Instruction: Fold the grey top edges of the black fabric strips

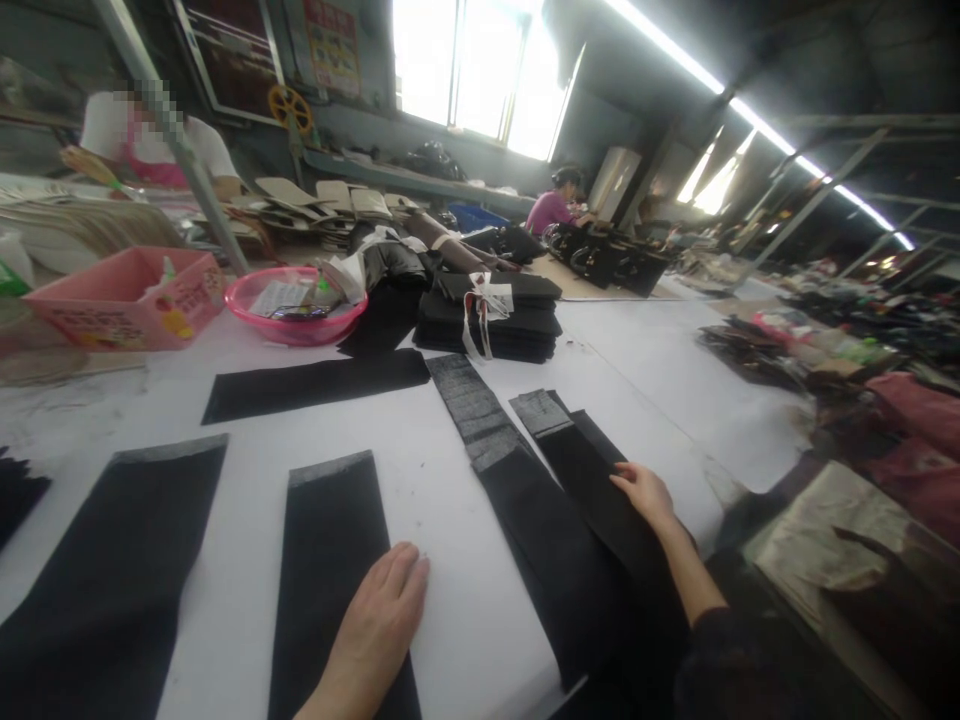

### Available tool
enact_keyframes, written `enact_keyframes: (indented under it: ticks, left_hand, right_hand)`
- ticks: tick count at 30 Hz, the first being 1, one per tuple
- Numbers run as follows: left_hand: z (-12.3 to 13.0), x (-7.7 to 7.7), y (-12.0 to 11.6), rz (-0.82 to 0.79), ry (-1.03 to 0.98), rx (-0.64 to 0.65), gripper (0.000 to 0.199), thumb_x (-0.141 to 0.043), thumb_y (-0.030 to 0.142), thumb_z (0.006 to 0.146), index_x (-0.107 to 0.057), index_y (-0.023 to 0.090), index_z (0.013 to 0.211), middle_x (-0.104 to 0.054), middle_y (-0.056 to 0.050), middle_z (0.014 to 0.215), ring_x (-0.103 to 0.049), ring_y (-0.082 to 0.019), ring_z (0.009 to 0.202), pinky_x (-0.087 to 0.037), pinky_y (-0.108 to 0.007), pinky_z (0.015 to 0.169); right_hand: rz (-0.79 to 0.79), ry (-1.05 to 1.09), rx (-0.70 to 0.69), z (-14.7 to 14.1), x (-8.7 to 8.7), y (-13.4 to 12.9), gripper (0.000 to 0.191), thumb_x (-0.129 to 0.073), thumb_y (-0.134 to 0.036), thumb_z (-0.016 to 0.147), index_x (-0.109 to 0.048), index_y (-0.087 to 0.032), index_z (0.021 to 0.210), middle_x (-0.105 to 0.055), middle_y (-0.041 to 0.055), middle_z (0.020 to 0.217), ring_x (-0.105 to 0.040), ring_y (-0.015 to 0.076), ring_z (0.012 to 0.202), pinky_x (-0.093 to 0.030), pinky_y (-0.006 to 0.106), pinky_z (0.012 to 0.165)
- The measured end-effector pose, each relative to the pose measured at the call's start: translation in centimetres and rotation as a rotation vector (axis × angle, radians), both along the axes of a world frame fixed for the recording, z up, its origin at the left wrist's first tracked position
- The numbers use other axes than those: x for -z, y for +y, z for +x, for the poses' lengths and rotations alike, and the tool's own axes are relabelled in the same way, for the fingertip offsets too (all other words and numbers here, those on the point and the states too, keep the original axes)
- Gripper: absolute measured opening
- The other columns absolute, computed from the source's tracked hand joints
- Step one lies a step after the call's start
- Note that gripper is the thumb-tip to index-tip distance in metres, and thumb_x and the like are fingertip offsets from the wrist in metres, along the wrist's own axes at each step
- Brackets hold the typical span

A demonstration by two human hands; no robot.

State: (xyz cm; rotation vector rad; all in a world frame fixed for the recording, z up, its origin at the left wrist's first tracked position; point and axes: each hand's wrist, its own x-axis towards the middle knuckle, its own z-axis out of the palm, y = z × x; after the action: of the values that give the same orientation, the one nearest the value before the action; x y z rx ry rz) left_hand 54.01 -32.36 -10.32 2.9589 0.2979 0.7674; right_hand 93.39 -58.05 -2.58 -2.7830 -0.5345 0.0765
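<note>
A black fabric strip (330, 530) with a greyish band at its far end lies on the white table top (450, 520). My left hand (379, 620) rests flat across its right edge, fingers stretched out and close together. To the right, my right hand (645, 492) has its thumb and fingertips closed at the edge of another black strip (577, 460), which overlaps others like it. Beside that lies a row of overlapping black strips (532, 520), with grey bands showing at the far end. A wider black piece (127, 560) is spread out at the left.
Behind the strips stand a tied stack of black pieces (442, 325), a pink round basin (292, 325) of small items and a pink box (127, 310). One more black strip (322, 385) lies crosswise. Two people (551, 212) sit farther back. A metal post (180, 150) rises at the left.
</note>
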Motion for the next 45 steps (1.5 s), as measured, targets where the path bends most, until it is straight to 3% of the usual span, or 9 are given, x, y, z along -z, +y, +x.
enact_keyframes:
  ticks: [5,13,20,25,28,32,39,42,45]
  left_hand:
    - [-0.2,0.2,-0.1,-0.013,0.040,-0.015,0.031,-0.053,0.008,0.085,-0.060,0.014,0.114,-0.058,-0.013,0.118,-0.054,-0.029,0.115,-0.046,-0.045,0.099]
    - [-0.3,-0.6,0.2,0.004,0.047,0.019,0.024,-0.050,0.015,0.089,-0.060,0.014,0.111,-0.057,-0.014,0.116,-0.054,-0.028,0.113,-0.046,-0.045,0.098]
    - [-0.3,-0.8,0.4,-0.017,0.030,0.046,0.024,-0.049,0.020,0.091,-0.060,0.012,0.111,-0.056,-0.015,0.115,-0.053,-0.030,0.113,-0.047,-0.047,0.096]
    - [-0.3,-1.0,0.3,-0.032,0.044,0.055,0.024,-0.048,0.021,0.091,-0.060,0.012,0.110,-0.055,-0.014,0.115,-0.052,-0.030,0.112,-0.046,-0.047,0.098]
    - [-0.4,-1.1,0.3,-0.054,0.057,0.056,0.024,-0.047,0.022,0.092,-0.059,0.012,0.110,-0.055,-0.014,0.115,-0.052,-0.029,0.111,-0.046,-0.046,0.098]
    - [-0.4,-1.2,0.4,-0.075,0.053,0.064,0.025,-0.045,0.023,0.093,-0.059,0.014,0.111,-0.055,-0.014,0.115,-0.052,-0.028,0.111,-0.046,-0.046,0.098]
    - [-0.4,-1.3,0.4,-0.101,0.043,0.067,0.024,-0.047,0.022,0.091,-0.060,0.015,0.110,-0.056,-0.014,0.115,-0.053,-0.029,0.111,-0.046,-0.046,0.099]
    - [-0.3,-1.3,0.4,-0.093,0.032,0.066,0.023,-0.048,0.020,0.090,-0.060,0.015,0.110,-0.057,-0.014,0.114,-0.053,-0.028,0.110,-0.046,-0.046,0.098]
    - [-0.3,-1.3,0.4,-0.071,0.020,0.062,0.024,-0.047,0.019,0.091,-0.060,0.014,0.110,-0.057,-0.014,0.113,-0.054,-0.029,0.109,-0.047,-0.046,0.096]
  right_hand:
    - [-0.197,-0.137,0.035,-2.1,-1.0,-0.7,0.037,-0.060,-0.039,0.084,-0.065,-0.017,0.113,-0.063,0.0130,0.108,-0.060,0.0286,0.100,-0.047,0.036,0.080]
    - [-0.362,-0.198,0.048,-5.8,-3.0,-3.5,0.040,-0.058,-0.048,0.086,-0.064,-0.019,0.114,-0.063,0.0130,0.106,-0.059,0.0299,0.098,-0.045,0.038,0.079]
    - [-0.303,-0.122,0.174,-8.2,-2.9,-8.2,0.060,-0.044,-0.065,0.086,-0.062,-0.017,0.116,-0.065,0.0156,0.105,-0.063,0.0309,0.095,-0.047,0.039,0.077]
    - [-0.205,-0.073,0.234,-8.9,-1.8,-9.5,0.068,-0.043,-0.069,0.083,-0.059,-0.014,0.120,-0.064,0.0170,0.105,-0.062,0.0322,0.098,-0.048,0.040,0.081]
    - [-0.161,-0.082,0.218,-8.7,-1.8,-9.5,0.067,-0.047,-0.066,0.083,-0.056,-0.014,0.124,-0.061,0.0165,0.113,-0.060,0.0308,0.104,-0.047,0.040,0.087]
    - [-0.006,-0.163,0.036,-9.9,-2.1,-8.6,0.083,-0.062,-0.061,0.075,-0.038,-0.016,0.140,-0.044,0.0175,0.136,-0.044,0.0315,0.126,-0.040,0.042,0.102]
    - [-0.127,-0.345,0.004,-15.4,0.3,-4.7,0.071,-0.059,-0.029,0.080,-0.030,-0.018,0.144,-0.030,0.0178,0.145,-0.033,0.0366,0.132,-0.039,0.049,0.101]
    - [-0.160,-0.427,-0.034,-15.5,1.2,-3.9,0.063,-0.048,-0.015,0.081,-0.035,-0.021,0.143,-0.037,0.0142,0.142,-0.035,0.0354,0.130,-0.037,0.050,0.102]
    - [-0.186,-0.437,-0.077,-13.7,0.6,-3.9,0.055,-0.037,-0.004,0.082,-0.052,-0.023,0.131,-0.056,0.0114,0.125,-0.048,0.0300,0.120,-0.042,0.044,0.097]
